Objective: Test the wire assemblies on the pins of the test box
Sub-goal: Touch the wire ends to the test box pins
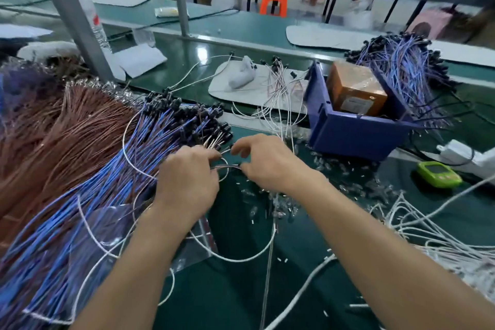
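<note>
Workbench, green mat (235, 289), head view. Item 1: left hand (187, 182), centre of the mat, fingers curled, pinching one end of a thin wire assembly (227, 167). Item 2: right hand (270, 163), just beside the left, fingers curled, pinching the other end of the same wire assembly, which bows in a short arc between the two hands above the mat. Item 3: large pile of blue wires (93, 182) with black end caps, fanned across the left of the mat, touching the left hand's outer side. Item 4: pile of brown wires (53, 128), far left, lying beside and partly under the blue pile. Item 5: blue bin (353, 131), right of centre, beyond the right hand and apart from it, tilted. Item 6: brown box (356, 88), wrapped in tape, sitting inside the blue bin; no pins can be made out on it. Item 7: second bundle of blue wires (407, 67), behind and to the right of the bin. Item 8: loose white wires (428, 236), right edge of the mat. Item 9: green timer (439, 174), right of the bin, on the mat. Item 10: white pad (222, 88) behind the hands, carrying a few short wire pieces.
</note>
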`<state>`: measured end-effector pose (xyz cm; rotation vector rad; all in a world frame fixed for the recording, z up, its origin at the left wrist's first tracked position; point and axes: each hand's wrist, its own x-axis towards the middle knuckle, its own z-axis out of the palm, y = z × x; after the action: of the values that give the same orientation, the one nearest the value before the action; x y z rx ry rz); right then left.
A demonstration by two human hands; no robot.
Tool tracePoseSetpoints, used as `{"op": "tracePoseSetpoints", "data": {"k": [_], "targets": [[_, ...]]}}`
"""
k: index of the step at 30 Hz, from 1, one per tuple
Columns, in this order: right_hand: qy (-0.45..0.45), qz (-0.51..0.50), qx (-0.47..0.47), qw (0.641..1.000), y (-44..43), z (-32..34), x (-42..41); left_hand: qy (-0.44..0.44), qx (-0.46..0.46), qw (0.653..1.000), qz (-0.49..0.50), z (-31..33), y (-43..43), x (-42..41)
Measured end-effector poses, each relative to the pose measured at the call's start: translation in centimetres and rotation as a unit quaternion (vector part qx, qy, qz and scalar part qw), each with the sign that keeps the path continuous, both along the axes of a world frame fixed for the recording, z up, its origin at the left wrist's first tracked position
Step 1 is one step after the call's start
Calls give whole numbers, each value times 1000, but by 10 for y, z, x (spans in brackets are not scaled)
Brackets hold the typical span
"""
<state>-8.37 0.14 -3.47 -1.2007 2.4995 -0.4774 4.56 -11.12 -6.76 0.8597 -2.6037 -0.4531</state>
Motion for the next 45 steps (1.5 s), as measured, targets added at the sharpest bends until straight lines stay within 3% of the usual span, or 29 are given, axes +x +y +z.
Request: {"op": "tracePoseSetpoints", "data": {"k": [5,8,13,19,22,28,31,34,37,43,45], "targets": [[69,25,29,997,-10,-1,14,19,-16,997,-69,-11,0,5],[44,-26,-44,998,0,4,8,89,26,994,-50,-11,-3,7],[-90,-74,-145,982,27,34,-5,154,157,975,-19,-7,-6,5],[23,-141,-340,929,58,63,-13,197,163,966,-28,-14,4,9],[34,-174,-377,909,74,63,-15,161,128,978,-35,-12,7,11],[-29,-175,-325,929,107,49,-13,70,-42,987,-141,23,35,10],[-29,-159,-329,930,107,48,-5,77,-127,976,-158,46,72,-23],[-38,-155,-369,916,116,55,-6,146,24,967,-207,59,94,-47],[-49,-171,-410,895,148,63,-17,187,197,926,-262,58,87,-54],[-7,-323,-443,836,239,54,-27,228,310,880,-278,60,57,-50],[1,-337,-415,845,250,47,-21,237,346,869,-261,63,51,-49]]}}
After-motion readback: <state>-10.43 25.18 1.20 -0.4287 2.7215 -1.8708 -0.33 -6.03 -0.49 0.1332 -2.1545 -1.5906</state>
